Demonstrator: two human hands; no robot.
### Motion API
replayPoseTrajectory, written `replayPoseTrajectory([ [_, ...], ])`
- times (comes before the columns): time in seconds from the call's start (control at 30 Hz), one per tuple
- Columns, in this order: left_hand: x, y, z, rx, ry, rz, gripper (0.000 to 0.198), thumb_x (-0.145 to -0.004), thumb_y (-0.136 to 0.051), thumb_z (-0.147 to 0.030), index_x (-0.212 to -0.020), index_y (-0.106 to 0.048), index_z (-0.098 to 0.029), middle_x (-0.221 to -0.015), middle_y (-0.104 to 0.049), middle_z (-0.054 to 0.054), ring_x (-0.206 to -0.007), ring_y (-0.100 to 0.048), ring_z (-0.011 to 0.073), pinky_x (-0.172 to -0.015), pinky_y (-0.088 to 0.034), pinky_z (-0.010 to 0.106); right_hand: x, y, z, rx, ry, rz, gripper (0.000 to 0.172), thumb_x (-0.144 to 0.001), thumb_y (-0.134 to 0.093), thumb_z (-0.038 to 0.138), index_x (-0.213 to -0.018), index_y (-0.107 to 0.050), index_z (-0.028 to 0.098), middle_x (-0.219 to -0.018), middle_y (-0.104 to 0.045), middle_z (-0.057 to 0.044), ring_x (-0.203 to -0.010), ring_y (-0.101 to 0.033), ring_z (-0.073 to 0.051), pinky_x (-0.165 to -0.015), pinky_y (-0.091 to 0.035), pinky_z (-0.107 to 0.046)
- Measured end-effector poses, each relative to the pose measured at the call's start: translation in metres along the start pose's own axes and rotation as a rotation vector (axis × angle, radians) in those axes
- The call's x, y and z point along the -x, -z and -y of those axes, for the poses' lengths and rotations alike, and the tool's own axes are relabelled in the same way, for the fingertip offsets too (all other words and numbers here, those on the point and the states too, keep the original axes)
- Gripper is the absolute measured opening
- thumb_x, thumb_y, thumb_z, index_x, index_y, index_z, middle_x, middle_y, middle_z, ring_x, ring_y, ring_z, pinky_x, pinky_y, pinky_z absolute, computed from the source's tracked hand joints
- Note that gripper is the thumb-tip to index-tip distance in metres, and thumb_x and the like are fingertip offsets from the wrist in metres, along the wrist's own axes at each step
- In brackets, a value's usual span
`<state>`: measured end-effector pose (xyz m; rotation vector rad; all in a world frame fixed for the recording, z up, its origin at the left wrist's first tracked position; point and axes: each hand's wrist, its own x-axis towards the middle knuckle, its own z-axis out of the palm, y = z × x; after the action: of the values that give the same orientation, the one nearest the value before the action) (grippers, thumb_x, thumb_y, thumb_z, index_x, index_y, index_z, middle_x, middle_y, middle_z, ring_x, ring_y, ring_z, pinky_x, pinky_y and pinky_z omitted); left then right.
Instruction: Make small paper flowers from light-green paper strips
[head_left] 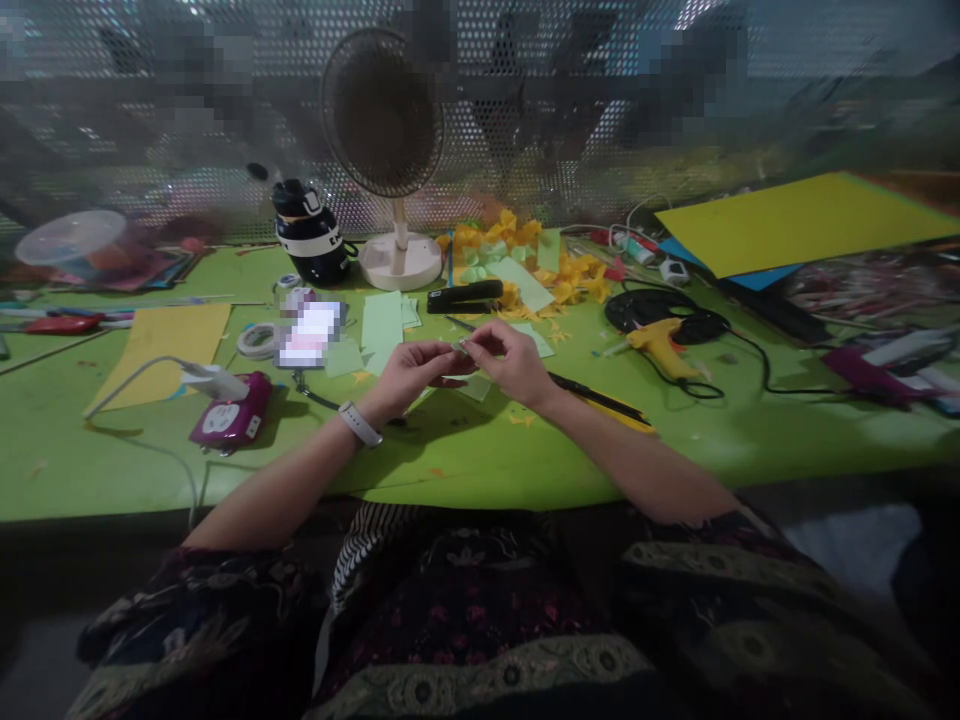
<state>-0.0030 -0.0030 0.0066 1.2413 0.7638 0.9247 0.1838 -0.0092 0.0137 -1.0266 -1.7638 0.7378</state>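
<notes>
Both my hands meet in the middle of the table, fingertips pinched together. My left hand [421, 372], with a white watch band on the wrist, and my right hand [514, 362] hold a small pale green piece [463, 346] between them. It looks like paper, though the fingers cover most of it. A thin dark pointed tool [459, 324] shows behind my right fingers; whether it is held or lies on the table I cannot tell. Pale green paper strips [382, 330] lie beyond my left hand. Behind my hands sits a black stapler [465, 296].
A yellow-and-black cutter [604, 398] lies beside my right forearm. To the right is a yellow glue gun [664, 348] with its cord. A lit phone [309, 334], tape roll [256, 341] and purple power adapter [231, 412] lie left. Behind stand a fan [400, 262], a bottle [313, 240] and yellow paper flowers [510, 228].
</notes>
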Motion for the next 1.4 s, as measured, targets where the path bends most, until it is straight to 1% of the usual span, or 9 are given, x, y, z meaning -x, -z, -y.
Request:
replayPoseTrajectory([
  [0.2,0.0,0.0,0.001,0.037,-0.006,0.008,0.043,-0.07,-0.085,-0.048,-0.092,-0.075,-0.012,-0.09,-0.079,0.011,-0.096,-0.076,0.0282,-0.084,-0.063,0.042,0.0,0.0,-0.002,0.03,0.029,0.0,0.03,-0.09,-0.063,0.05,-0.084,-0.057,0.022,-0.082,-0.065,-0.003,-0.074,-0.061,-0.017,-0.072,-0.054,-0.035],
  [0.5,0.0,0.0,0.0,0.048,-0.015,0.005,0.043,-0.068,-0.086,-0.049,-0.088,-0.074,-0.012,-0.087,-0.079,0.011,-0.094,-0.077,0.0296,-0.085,-0.063,0.043,-0.001,-0.001,-0.006,0.01,0.091,-0.003,0.027,-0.09,-0.065,0.046,-0.084,-0.058,0.021,-0.08,-0.064,-0.002,-0.071,-0.06,-0.016,-0.069,-0.053,-0.033],
  [0.57,0.0,0.0,0.0,0.042,-0.014,0.01,0.042,-0.069,-0.086,-0.048,-0.089,-0.075,-0.012,-0.088,-0.079,0.011,-0.094,-0.077,0.0293,-0.084,-0.063,0.042,-0.002,0.0,-0.006,-0.03,0.051,-0.005,0.033,-0.087,-0.069,0.051,-0.086,-0.057,0.021,-0.08,-0.064,-0.002,-0.071,-0.06,-0.015,-0.068,-0.052,-0.032],
  [0.67,0.0,0.001,0.0,0.044,-0.003,0.013,0.038,-0.072,-0.085,-0.044,-0.088,-0.073,-0.011,-0.087,-0.079,0.011,-0.091,-0.077,0.0274,-0.081,-0.064,0.039,-0.005,0.005,-0.004,-0.116,-0.093,0.017,0.045,-0.083,-0.07,0.063,-0.086,-0.053,0.021,-0.076,-0.061,0.0,-0.065,-0.058,-0.014,-0.06,-0.049,-0.028],
  [0.8,0.001,0.003,-0.002,0.077,0.051,0.076,0.034,-0.072,-0.085,-0.04,-0.083,-0.07,-0.011,-0.086,-0.079,0.012,-0.086,-0.078,0.026,-0.076,-0.064,0.036,-0.007,0.009,-0.001,-0.138,-0.227,0.236,0.057,-0.088,-0.051,0.075,-0.072,-0.048,0.021,-0.059,-0.052,0.002,-0.051,-0.049,-0.011,-0.05,-0.041,-0.026],
  [0.9,0.0,0.005,-0.003,0.093,0.1,0.145,0.03,-0.073,-0.084,-0.036,-0.081,-0.068,-0.011,-0.083,-0.079,0.012,-0.081,-0.078,0.0242,-0.074,-0.064,0.035,-0.006,0.008,-0.001,-0.1,-0.172,0.294,0.056,-0.088,-0.054,0.073,-0.068,-0.048,0.021,-0.057,-0.045,0.004,-0.052,-0.041,-0.01,-0.048,-0.033,-0.024],
  [1.07,-0.002,0.009,-0.003,0.125,0.179,0.179,0.022,-0.077,-0.08,-0.03,-0.081,-0.068,-0.012,-0.079,-0.078,0.012,-0.076,-0.077,0.0218,-0.074,-0.063,0.033,-0.006,0.003,-0.009,-0.009,-0.026,0.251,0.05,-0.092,-0.052,0.065,-0.067,-0.045,0.022,-0.06,-0.04,0.004,-0.059,-0.038,-0.012,-0.054,-0.032,-0.026],
  [1.27,-0.002,0.012,-0.004,0.009,0.223,0.261,0.029,-0.08,-0.079,-0.038,-0.086,-0.071,-0.011,-0.085,-0.079,0.013,-0.073,-0.076,0.0186,-0.066,-0.062,0.028,-0.005,0.001,-0.014,0.0,0.035,0.266,0.047,-0.096,-0.047,0.061,-0.071,-0.045,0.022,-0.064,-0.042,0.003,-0.063,-0.04,-0.013,-0.059,-0.034,-0.027],
  [1.4,-0.001,0.011,-0.005,-0.029,0.17,0.273,0.034,-0.078,-0.081,-0.043,-0.085,-0.071,-0.011,-0.086,-0.079,0.013,-0.072,-0.075,0.016,-0.066,-0.061,0.026,-0.005,-0.001,-0.013,0.047,0.083,0.21,0.051,-0.095,-0.044,0.067,-0.071,-0.043,0.022,-0.065,-0.041,0.003,-0.063,-0.04,-0.013,-0.061,-0.035,-0.028],
])
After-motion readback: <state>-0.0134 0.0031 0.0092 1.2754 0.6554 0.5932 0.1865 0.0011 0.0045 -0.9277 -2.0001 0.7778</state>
